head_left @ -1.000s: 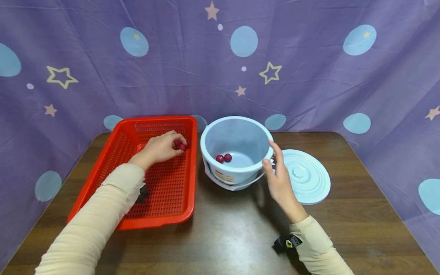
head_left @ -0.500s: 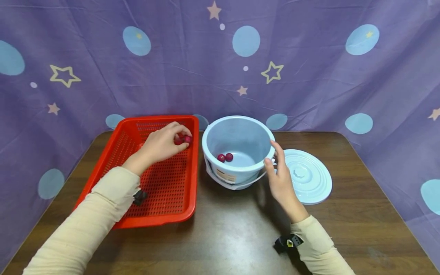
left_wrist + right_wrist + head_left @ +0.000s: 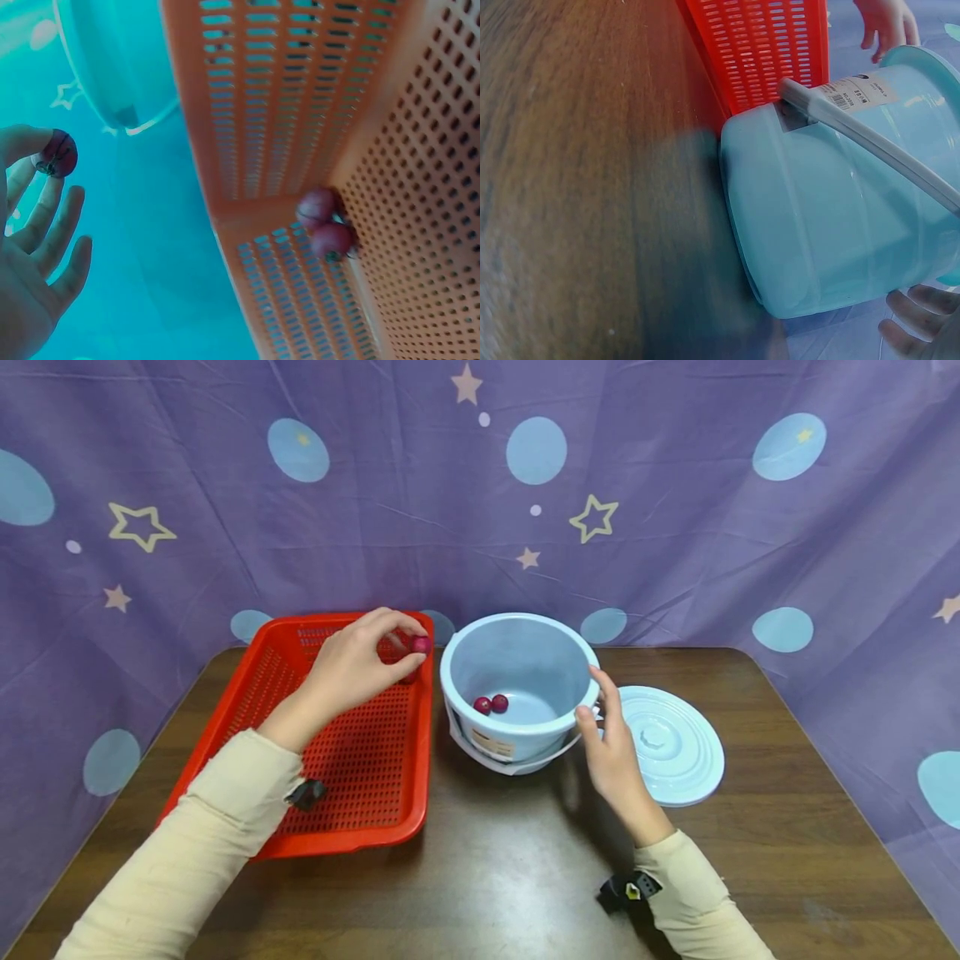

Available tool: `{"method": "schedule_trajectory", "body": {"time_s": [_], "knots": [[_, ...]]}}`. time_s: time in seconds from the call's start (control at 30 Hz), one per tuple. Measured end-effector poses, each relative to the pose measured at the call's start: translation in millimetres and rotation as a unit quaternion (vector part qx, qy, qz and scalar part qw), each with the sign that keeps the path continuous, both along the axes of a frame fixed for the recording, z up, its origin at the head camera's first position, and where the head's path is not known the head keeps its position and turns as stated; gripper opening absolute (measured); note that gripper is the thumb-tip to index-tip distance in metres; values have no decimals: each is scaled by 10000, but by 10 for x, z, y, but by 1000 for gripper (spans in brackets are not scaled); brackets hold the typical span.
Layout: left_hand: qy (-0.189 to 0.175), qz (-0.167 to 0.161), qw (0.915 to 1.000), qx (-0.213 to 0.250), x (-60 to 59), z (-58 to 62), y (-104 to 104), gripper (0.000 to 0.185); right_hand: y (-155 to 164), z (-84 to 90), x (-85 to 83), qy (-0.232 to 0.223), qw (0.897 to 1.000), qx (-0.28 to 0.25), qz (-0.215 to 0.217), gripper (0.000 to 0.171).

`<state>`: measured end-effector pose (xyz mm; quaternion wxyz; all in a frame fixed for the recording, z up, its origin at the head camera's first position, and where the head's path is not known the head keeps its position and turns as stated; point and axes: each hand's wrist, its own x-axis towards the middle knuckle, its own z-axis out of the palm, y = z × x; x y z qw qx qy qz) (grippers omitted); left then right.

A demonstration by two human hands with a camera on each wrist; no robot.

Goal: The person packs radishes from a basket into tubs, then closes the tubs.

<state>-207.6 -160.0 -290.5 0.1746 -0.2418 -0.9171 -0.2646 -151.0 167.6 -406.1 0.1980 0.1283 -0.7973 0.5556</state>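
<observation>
My left hand pinches a small dark-red cherry tomato between thumb and fingertips, at the right rim of the red basket. Its green stalk end shows on the tomato in the left wrist view. Two more tomatoes sit in a corner of the basket, mostly behind the hand in the head view. Inside the light-blue bucket lie two tomatoes. At the bucket's right side, my right hand touches the wall and rim with fairly straight fingers.
A round light-blue lid lies flat right of the bucket, behind the right hand. The bucket's handle hangs down at its front. Behind the wooden table hangs a purple curtain with stars.
Inside the basket, my left hand has moved up and to the right, bringing the pinched tomato to the rim. The right hand stays at the bucket.
</observation>
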Motion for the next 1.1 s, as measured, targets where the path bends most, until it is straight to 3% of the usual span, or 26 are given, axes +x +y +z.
{"method": "schedule_trajectory", "body": {"time_s": [0.27,0.57,0.97,1.1], "knots": [[271,-377,9988,-128,124,26,206,25,6,10,11,-30,10000,1,6,54],[151,-923,9956,-29,223,-18,465,23,2,-15,3,-22,10000,-10,-22,53],[179,-1306,9911,-164,228,-86,739,21,-8,3,10,-101,9999,9,-91,54],[156,-1508,9881,-263,222,-99,804,20,-48,98,58,-146,9998,-4,-94,53]]}}
